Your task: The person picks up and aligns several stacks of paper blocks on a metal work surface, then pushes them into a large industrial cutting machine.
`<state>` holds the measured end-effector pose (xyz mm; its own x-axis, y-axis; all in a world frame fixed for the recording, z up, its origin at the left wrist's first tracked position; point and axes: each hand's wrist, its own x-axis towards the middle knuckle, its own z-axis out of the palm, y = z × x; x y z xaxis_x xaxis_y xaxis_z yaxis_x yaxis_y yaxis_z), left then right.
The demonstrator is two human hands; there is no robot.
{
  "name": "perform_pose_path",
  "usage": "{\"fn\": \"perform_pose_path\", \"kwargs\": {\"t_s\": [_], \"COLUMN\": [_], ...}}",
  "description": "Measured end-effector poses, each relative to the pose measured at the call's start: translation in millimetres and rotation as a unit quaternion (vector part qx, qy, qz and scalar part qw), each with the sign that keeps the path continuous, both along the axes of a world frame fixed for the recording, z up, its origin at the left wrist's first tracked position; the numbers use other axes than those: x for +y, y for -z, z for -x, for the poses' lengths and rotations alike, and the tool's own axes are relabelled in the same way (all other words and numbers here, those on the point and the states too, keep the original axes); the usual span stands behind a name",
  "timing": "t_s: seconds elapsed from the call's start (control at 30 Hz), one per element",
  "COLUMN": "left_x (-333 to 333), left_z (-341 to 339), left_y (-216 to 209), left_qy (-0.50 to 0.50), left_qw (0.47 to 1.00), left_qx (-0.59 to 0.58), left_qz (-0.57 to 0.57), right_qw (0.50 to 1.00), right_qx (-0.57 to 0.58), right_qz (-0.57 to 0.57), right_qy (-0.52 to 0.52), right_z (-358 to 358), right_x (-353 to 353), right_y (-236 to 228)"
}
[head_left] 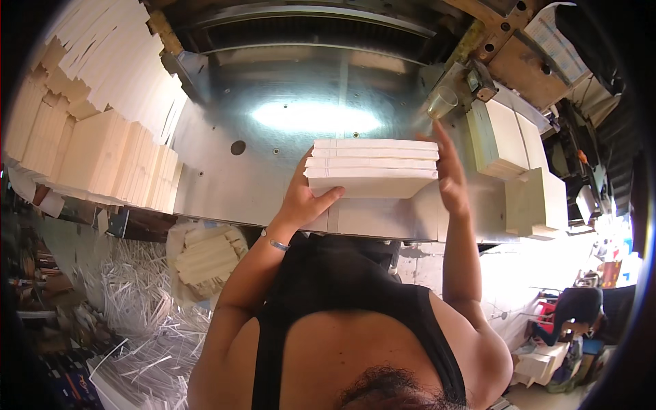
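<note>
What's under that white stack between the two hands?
The shiny metal table shows around the white stack. The stack covers whatever is right beneath it, so that can't be seen.

Clear cup (443, 102) toward right; pale paper shreds (137, 290) heaped lower left.

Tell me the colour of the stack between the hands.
The stack is white to off-white; the head view shows it best.

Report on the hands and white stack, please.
Left hand: gripping white stack, left end. Right hand: open, at right end. Clear cup beyond right hand.
</note>
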<state>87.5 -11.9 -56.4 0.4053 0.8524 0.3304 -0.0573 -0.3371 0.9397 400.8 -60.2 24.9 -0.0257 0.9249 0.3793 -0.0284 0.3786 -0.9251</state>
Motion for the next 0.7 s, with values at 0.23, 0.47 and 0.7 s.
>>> {"fn": "perform_pose_path", "kwargs": {"t_s": [0.23,0.47,0.7], "left_x": [3,-27,-39], "left_z": [-3,13,10], "left_y": [-5,-13,0], "left_qy": [-0.033,-0.024,-0.034], "left_qw": [0.999,0.998,0.986], "left_qx": [0.017,0.050,-0.102], "left_qz": [0.009,0.039,0.128], "right_qw": [0.970,0.972,0.966], "right_qx": [-0.131,-0.062,-0.015], "right_qz": [0.128,0.143,0.102], "right_qy": [0.158,0.176,0.237], "right_z": [28,51,82], "right_x": [-29,-46,-51], "right_y": [60,77,90]}}
